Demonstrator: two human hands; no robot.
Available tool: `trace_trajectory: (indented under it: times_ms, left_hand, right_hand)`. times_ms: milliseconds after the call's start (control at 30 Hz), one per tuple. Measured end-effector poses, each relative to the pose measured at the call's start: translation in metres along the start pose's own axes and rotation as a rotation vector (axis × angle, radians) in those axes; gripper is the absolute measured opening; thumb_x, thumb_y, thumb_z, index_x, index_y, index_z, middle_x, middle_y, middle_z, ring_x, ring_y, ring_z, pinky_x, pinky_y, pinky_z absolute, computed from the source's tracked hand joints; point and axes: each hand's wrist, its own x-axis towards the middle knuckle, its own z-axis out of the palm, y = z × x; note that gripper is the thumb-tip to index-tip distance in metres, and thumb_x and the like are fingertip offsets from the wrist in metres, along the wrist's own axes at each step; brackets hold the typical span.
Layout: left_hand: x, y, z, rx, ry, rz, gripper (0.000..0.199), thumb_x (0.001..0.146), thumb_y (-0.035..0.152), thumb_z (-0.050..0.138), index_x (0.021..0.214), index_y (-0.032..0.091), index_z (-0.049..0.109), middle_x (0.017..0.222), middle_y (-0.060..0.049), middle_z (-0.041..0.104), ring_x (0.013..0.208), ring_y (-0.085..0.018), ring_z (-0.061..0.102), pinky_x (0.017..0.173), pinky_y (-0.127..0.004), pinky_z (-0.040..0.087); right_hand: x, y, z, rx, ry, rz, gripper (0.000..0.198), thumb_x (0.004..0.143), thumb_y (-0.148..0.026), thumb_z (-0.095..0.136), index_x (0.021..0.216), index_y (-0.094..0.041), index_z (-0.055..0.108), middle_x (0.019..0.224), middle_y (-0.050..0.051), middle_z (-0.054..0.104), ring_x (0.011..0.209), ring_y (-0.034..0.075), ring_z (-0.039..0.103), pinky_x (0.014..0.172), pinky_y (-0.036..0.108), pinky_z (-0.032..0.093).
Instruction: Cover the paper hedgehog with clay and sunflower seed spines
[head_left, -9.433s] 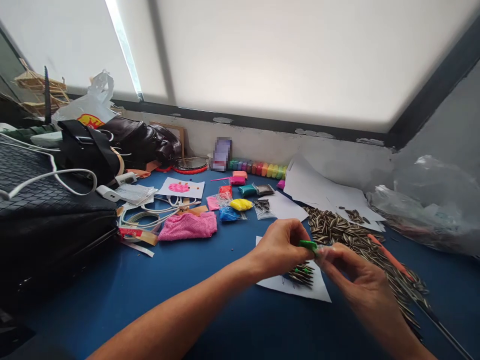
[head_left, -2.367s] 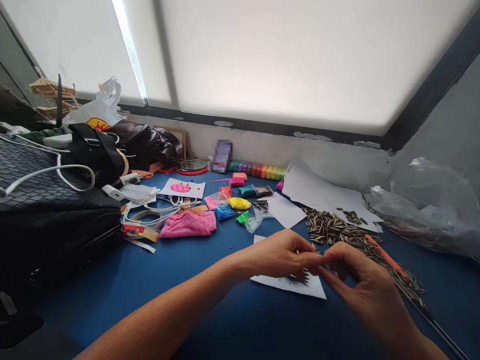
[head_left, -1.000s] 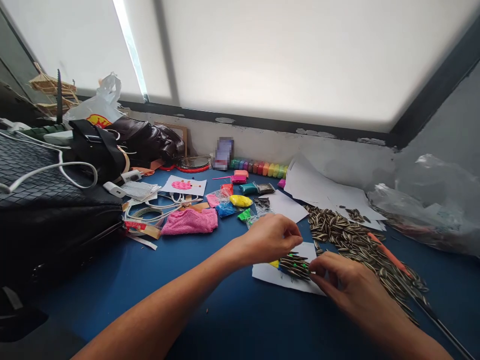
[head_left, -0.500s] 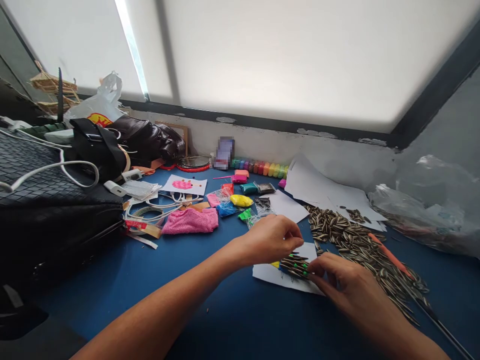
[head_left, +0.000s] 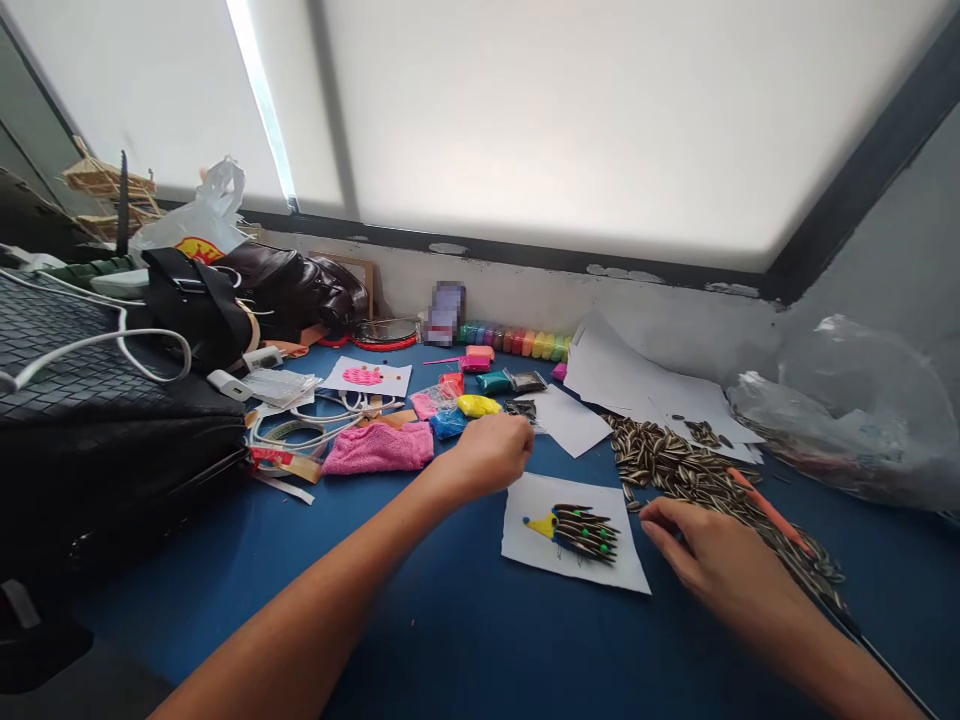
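Note:
A hedgehog picture lies on a white sheet of paper (head_left: 532, 560), its spines made of sunflower seeds (head_left: 581, 535) dotted with green clay. Its yellow clay snout (head_left: 541, 526) ends in a blue nose and points left. Beyond the sheet's upper left corner is my left hand (head_left: 491, 455), fingers curled closed and mostly turned from view; whatever they may hold is hidden. It is close to a yellow clay packet (head_left: 480, 405) and a blue clay packet (head_left: 448, 424). My right hand (head_left: 701, 545) hovers right of the sheet, thumb and forefinger slightly apart, holding nothing visible.
Behind my right hand spreads a heap of sunflower seeds (head_left: 667, 455) with an orange-handled tool (head_left: 772, 510). Blank papers (head_left: 637, 375) lie behind it. Left are a pink cloth (head_left: 379, 447), white cables and a black bag (head_left: 112, 450). A clear plastic bag (head_left: 847, 430) sits right.
Both hands have left the seed hedgehog, which now shows in full. My left hand has moved left toward the clay packets, covering the green one. My right hand has drawn back slightly right.

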Motion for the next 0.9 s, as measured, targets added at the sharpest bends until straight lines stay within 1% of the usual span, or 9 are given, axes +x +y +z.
trace_trajectory:
  times_ms: [100,200,300,400,567,767,900]
  left_hand:
    - [0.003,-0.007,0.002,0.024,-0.059,-0.020,0.022,0.082,0.013,0.054,0.091,0.018,0.074,0.096,-0.009,0.073,0.093,-0.023,0.067,0.072,-0.027,0.046]
    - [0.005,-0.009,0.005,0.036,-0.084,-0.024,0.022,0.083,0.018,0.058,0.099,0.019,0.073,0.101,-0.008,0.073,0.100,-0.023,0.066,0.077,-0.027,0.048]
    - [0.006,-0.009,0.006,0.053,-0.088,-0.026,0.026,0.083,0.017,0.058,0.104,0.020,0.072,0.106,-0.008,0.071,0.104,-0.024,0.064,0.081,-0.027,0.048]
    - [0.005,-0.009,0.008,0.069,-0.099,-0.015,0.025,0.081,0.013,0.056,0.100,0.019,0.072,0.109,-0.009,0.070,0.105,-0.024,0.064,0.080,-0.027,0.048]
    - [0.004,-0.009,0.012,0.092,-0.088,0.011,0.025,0.079,0.011,0.056,0.098,0.018,0.070,0.110,-0.010,0.068,0.104,-0.024,0.063,0.080,-0.027,0.048]
    - [0.006,-0.008,0.013,0.091,-0.099,0.010,0.020,0.078,0.008,0.055,0.088,0.017,0.069,0.103,-0.009,0.069,0.099,-0.024,0.064,0.077,-0.027,0.048]
    - [0.006,-0.006,0.013,0.083,-0.103,0.004,0.019,0.077,0.006,0.054,0.086,0.016,0.069,0.102,-0.010,0.070,0.098,-0.025,0.064,0.076,-0.028,0.048]
  right_hand:
    - [0.002,0.001,0.002,0.010,-0.011,0.006,0.023,0.084,-0.037,0.051,0.076,-0.027,0.071,0.074,0.005,0.075,0.067,0.025,0.070,0.057,0.032,0.045]
    - [0.004,-0.001,0.005,0.024,-0.026,0.020,0.024,0.084,-0.037,0.050,0.078,-0.027,0.071,0.070,0.004,0.074,0.063,0.024,0.068,0.054,0.032,0.043]
    - [0.007,-0.002,0.008,0.047,-0.044,0.044,0.028,0.085,-0.039,0.047,0.081,-0.025,0.071,0.071,0.004,0.074,0.064,0.024,0.068,0.056,0.033,0.043]
    - [0.009,-0.004,0.008,0.078,-0.059,0.071,0.031,0.085,-0.041,0.045,0.081,-0.023,0.071,0.076,0.006,0.075,0.069,0.023,0.069,0.061,0.033,0.046]
    - [0.011,-0.006,0.004,0.124,-0.078,0.102,0.035,0.085,-0.044,0.045,0.076,-0.022,0.070,0.077,0.006,0.075,0.069,0.023,0.069,0.060,0.032,0.047]
    - [0.013,-0.008,0.005,0.136,-0.095,0.097,0.032,0.084,-0.044,0.047,0.070,-0.023,0.067,0.068,0.005,0.073,0.061,0.021,0.065,0.055,0.031,0.043]
    - [0.015,-0.006,0.009,0.141,-0.111,0.102,0.032,0.083,-0.045,0.048,0.068,-0.023,0.064,0.066,0.004,0.070,0.061,0.021,0.063,0.056,0.031,0.042]
